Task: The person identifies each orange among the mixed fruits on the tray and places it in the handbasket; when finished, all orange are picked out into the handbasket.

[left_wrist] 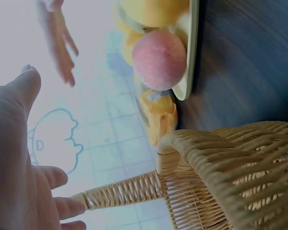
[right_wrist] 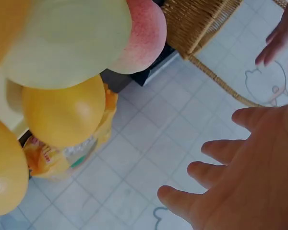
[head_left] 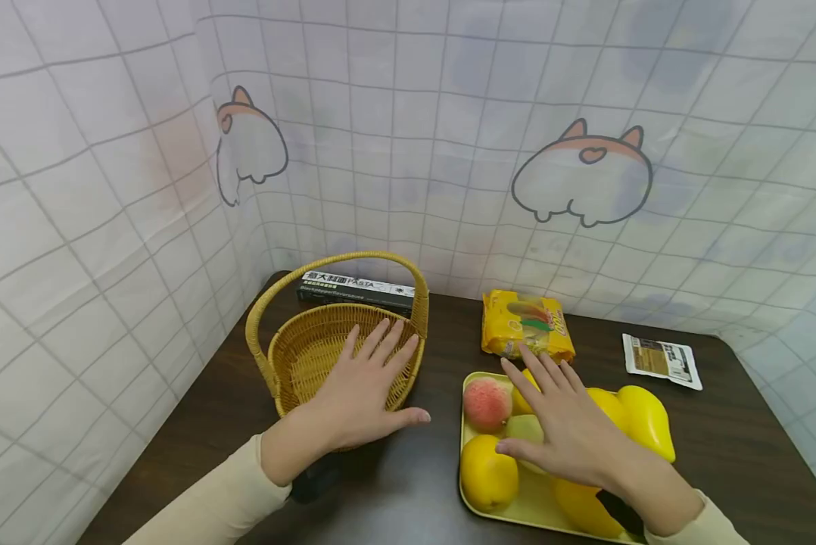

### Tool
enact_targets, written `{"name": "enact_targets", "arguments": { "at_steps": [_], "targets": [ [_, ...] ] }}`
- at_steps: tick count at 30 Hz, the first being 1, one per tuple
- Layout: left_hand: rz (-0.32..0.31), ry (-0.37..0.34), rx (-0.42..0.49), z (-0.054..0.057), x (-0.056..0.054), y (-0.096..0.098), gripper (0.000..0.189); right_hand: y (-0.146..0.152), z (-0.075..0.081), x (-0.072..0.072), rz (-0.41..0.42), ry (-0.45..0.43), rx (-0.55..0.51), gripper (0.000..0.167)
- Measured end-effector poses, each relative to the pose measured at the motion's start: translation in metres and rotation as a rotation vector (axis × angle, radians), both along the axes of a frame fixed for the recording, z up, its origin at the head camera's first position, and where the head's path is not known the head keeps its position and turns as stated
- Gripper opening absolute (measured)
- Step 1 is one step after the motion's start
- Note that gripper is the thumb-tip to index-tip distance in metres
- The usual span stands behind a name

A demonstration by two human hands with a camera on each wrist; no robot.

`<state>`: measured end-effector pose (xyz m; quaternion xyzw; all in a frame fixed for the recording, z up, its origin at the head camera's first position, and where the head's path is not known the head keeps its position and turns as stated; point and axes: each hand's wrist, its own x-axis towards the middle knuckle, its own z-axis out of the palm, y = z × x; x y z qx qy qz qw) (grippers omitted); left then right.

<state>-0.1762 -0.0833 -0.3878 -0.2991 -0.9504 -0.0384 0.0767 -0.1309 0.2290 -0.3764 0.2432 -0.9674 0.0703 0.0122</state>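
My left hand [head_left: 362, 384], fingers straight and spread, hovers over the right side of a wicker basket [head_left: 306, 341] with a tall arched handle. It holds nothing. My right hand [head_left: 571, 424] is likewise spread and empty, above a pale yellow tray [head_left: 517, 512] of fruit. In the tray lie a pink peach [head_left: 487, 405], a round yellow fruit [head_left: 490, 473], a pale green fruit [head_left: 527, 439] partly under the hand, and several more yellow fruits, among them a mango-shaped one [head_left: 646, 420] at the right edge. The right hand and forearm hide part of the tray.
Behind the basket lies a dark pasta box [head_left: 356, 291]. A yellow snack packet [head_left: 527, 325] is beyond the tray, and a small white sachet [head_left: 662, 361] lies farther right. The dark wooden table [head_left: 408, 484] meets grid-patterned curtains [head_left: 408, 151] at the back and sides.
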Motion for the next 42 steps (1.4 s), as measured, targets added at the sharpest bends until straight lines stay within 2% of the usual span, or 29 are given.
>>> {"name": "enact_targets", "arguments": {
  "at_steps": [4,7,10,13,15,18,21,24,27,30,33,37,42],
  "targets": [
    [0.007,-0.01,0.093,-0.001,0.01,-0.014,0.098,0.011,0.0,0.01,-0.02,-0.008,-0.013,0.098],
    [-0.003,0.032,0.2,-0.004,0.016,-0.027,0.085,0.022,-0.001,0.017,-0.038,-0.006,-0.046,0.095],
    [-0.036,0.152,0.346,-0.009,0.02,-0.043,0.064,0.034,-0.004,0.023,-0.078,0.007,-0.104,0.087],
    [-0.066,0.328,0.519,-0.017,0.021,-0.06,0.041,0.047,-0.007,0.029,-0.144,0.02,-0.168,0.075],
    [-0.06,0.451,0.644,-0.023,0.021,-0.073,0.032,0.054,-0.01,0.033,-0.191,0.02,-0.211,0.068],
    [-0.028,0.611,0.842,-0.032,0.02,-0.088,0.027,0.064,-0.017,0.039,-0.246,0.026,-0.267,0.061],
    [0.021,0.676,1.015,-0.038,0.021,-0.097,0.025,0.072,-0.026,0.045,-0.275,0.051,-0.329,0.057],
    [0.098,0.607,1.11,-0.036,0.027,-0.096,0.032,0.078,-0.034,0.051,-0.302,0.082,-0.384,0.053],
    [0.171,0.52,1.127,-0.037,0.03,-0.092,0.044,0.084,-0.042,0.056,-0.341,0.052,-0.432,0.051],
    [0.239,0.457,1.151,-0.05,0.02,-0.096,0.05,0.091,-0.049,0.062,-0.369,-0.03,-0.468,0.052],
    [0.337,0.392,1.205,-0.062,0.006,-0.104,0.055,0.096,-0.056,0.067,-0.357,-0.095,-0.497,0.054],
    [0.466,0.277,1.237,-0.065,-0.006,-0.11,0.051,0.1,-0.062,0.07,-0.309,-0.124,-0.585,0.055],
    [0.586,0.097,1.165,-0.072,-0.018,-0.114,0.032,0.101,-0.072,0.074,-0.241,-0.17,-0.726,0.056]
  ]
}}
